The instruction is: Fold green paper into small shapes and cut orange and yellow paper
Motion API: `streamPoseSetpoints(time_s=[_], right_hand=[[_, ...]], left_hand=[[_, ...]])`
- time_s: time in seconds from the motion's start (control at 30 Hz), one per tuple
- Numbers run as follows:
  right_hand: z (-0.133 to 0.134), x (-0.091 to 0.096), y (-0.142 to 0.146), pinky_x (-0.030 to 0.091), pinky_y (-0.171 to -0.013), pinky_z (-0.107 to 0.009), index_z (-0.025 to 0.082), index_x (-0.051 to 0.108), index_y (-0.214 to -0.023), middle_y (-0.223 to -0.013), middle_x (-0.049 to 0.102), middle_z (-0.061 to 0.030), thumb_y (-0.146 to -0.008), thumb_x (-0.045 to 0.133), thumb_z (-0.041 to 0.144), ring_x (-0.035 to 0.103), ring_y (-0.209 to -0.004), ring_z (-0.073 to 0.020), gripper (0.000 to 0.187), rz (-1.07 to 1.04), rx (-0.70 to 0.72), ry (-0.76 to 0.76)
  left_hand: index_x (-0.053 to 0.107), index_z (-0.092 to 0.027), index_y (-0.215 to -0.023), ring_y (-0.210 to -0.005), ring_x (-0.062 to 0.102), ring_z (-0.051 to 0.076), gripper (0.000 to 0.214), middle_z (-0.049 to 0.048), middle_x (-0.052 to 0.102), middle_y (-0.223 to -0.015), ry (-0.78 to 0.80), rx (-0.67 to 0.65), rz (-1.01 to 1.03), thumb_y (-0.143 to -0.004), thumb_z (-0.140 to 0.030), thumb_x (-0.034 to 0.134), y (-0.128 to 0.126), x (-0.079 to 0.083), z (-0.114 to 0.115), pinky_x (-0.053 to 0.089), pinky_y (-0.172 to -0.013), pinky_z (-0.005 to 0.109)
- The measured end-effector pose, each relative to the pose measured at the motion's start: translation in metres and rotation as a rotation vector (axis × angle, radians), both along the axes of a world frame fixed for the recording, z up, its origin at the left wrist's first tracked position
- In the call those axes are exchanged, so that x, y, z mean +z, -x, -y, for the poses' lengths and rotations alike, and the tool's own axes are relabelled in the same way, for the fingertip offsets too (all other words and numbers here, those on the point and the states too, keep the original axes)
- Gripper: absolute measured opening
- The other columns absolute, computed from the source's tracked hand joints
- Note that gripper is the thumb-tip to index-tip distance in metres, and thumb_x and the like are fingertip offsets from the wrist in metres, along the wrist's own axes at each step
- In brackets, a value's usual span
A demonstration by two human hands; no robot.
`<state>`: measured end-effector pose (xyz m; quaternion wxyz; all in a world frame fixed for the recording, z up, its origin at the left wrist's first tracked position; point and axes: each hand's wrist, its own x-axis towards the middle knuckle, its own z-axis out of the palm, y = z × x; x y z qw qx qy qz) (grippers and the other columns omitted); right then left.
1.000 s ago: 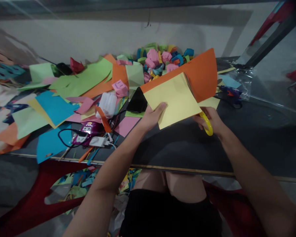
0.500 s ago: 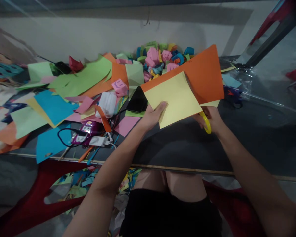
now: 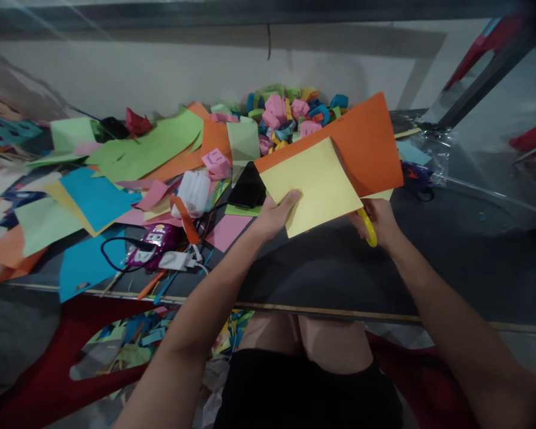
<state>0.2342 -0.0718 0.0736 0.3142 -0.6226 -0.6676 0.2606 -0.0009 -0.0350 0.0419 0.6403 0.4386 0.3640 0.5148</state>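
Note:
My left hand (image 3: 279, 214) pinches a pale yellow sheet of paper (image 3: 312, 187) by its lower left side, thumb on top. Behind the yellow sheet lies a larger orange sheet of paper (image 3: 370, 143), held up together with it. My right hand (image 3: 379, 221) is closed around yellow-handled scissors (image 3: 368, 229) at the lower right edge of the sheets. The blades are hidden by the paper. Below the orange sheet, a pale yellow corner shows above my right hand.
Coloured sheets (image 3: 98, 196) cover the table's left side. A purple power strip (image 3: 156, 245) with plugs and cables sits near the front edge. A black phone (image 3: 249, 186) lies by my left hand. Folded paper pieces (image 3: 281, 113) pile against the wall. Scraps lie under the table.
The camera view has tilted slightly, so the scene sits a little lower. Both hands keep hold of the paper and scissors, with hardly any other movement.

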Motion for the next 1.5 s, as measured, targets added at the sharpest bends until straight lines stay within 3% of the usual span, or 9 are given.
streamPoseSetpoints(time_s=[0.23,0.4,0.57,0.77,0.93,1.2,1.33,1.4,1.5], right_hand=[[-0.001,0.0,-0.001,0.026,-0.049,-0.029,0.024,0.042,-0.053,-0.046,0.036,0.0019,-0.071,0.07,0.05,0.041,-0.049,-0.0133,0.042,0.06,-0.007,-0.046],[-0.003,-0.01,-0.004,0.032,-0.044,-0.029,0.025,0.047,-0.067,-0.053,0.044,0.0036,-0.068,0.073,0.059,0.042,-0.045,-0.0128,0.043,-0.298,0.069,0.144],[-0.004,-0.013,-0.002,0.035,-0.041,-0.029,0.025,0.051,-0.081,-0.063,0.048,0.0044,-0.056,0.077,0.046,0.038,-0.044,-0.0104,0.042,-0.516,0.045,0.206],[-0.003,-0.012,0.0,0.034,-0.039,-0.03,0.024,0.053,-0.077,-0.053,0.045,0.0049,-0.063,0.073,0.046,0.04,-0.039,-0.012,0.033,-0.511,0.022,0.184],[-0.001,-0.013,0.001,0.036,-0.036,-0.029,0.023,0.055,-0.071,-0.05,0.048,0.0038,-0.066,0.069,0.047,0.044,-0.038,-0.0136,0.028,-0.426,-0.02,0.184],[-0.004,-0.016,0.001,0.033,-0.035,-0.025,0.02,0.06,-0.066,-0.047,0.047,0.0037,-0.064,0.07,0.054,0.046,-0.04,-0.0125,0.036,-0.388,-0.1,0.101],[-0.002,-0.013,0.005,0.036,-0.03,-0.028,0.021,0.056,-0.065,-0.046,0.048,0.0039,-0.059,0.077,0.053,0.045,-0.035,-0.0141,0.038,-0.433,-0.176,0.169],[-0.001,-0.012,0.006,0.035,-0.03,-0.028,0.023,0.05,-0.06,-0.045,0.045,0.0041,-0.062,0.078,0.058,0.043,-0.034,-0.0126,0.045,-0.485,-0.183,0.112],[-0.002,-0.017,0.002,0.035,-0.031,-0.026,0.024,0.045,-0.058,-0.043,0.041,0.0046,-0.073,0.07,0.073,0.04,-0.033,-0.0098,0.057,-0.607,-0.16,-0.005]], left_hand=[[0.06,-0.013,-0.134,-0.13,0.063,0.036,0.06,0.0163,0.075,-0.118,-0.029,0.051,-0.043,-0.084,-0.041,0.077,0.0,0.0,0.0,0.055,-0.11,0.048],[0.06,-0.015,-0.136,-0.13,0.063,0.034,0.062,0.015,0.075,-0.118,-0.011,0.027,-0.044,-0.083,-0.04,0.078,0.001,-0.001,-0.002,0.056,-0.109,0.046],[0.066,-0.015,-0.127,-0.125,0.066,0.036,0.053,0.0162,0.072,-0.128,0.009,-0.042,-0.078,-0.081,-0.04,0.079,0.001,-0.004,-0.001,0.058,-0.106,0.048],[0.07,-0.014,-0.12,-0.12,0.069,0.037,0.046,0.0175,0.075,-0.119,0.046,-0.108,-0.109,-0.084,-0.042,0.077,-0.002,-0.005,0.003,0.06,-0.101,0.052],[0.065,-0.012,-0.13,-0.121,0.068,0.037,0.054,0.0187,0.075,-0.119,0.049,-0.094,-0.096,-0.084,-0.038,0.077,-0.004,-0.006,0.002,0.059,-0.103,0.05],[0.062,-0.012,-0.128,-0.09,0.076,0.032,0.059,0.0159,0.075,-0.109,0.042,-0.158,-0.189,-0.084,-0.049,0.074,-0.001,-0.004,0.001,0.065,-0.063,0.039],[0.062,-0.014,-0.128,-0.099,0.074,0.031,0.062,0.0143,0.076,-0.109,0.019,-0.141,-0.206,-0.082,-0.053,0.075,0.001,-0.006,0.001,0.066,-0.075,0.04],[0.065,-0.015,-0.126,-0.106,0.072,0.031,0.061,0.0146,0.076,-0.114,0.015,-0.136,-0.22,-0.08,-0.055,0.076,0.003,-0.007,0.0,0.064,-0.083,0.041],[0.07,-0.015,-0.119,-0.101,0.073,0.029,0.062,0.015,0.076,-0.115,0.039,-0.279,-0.307,-0.076,-0.059,0.078,0.007,-0.006,-0.001,0.062,-0.081,0.038]])
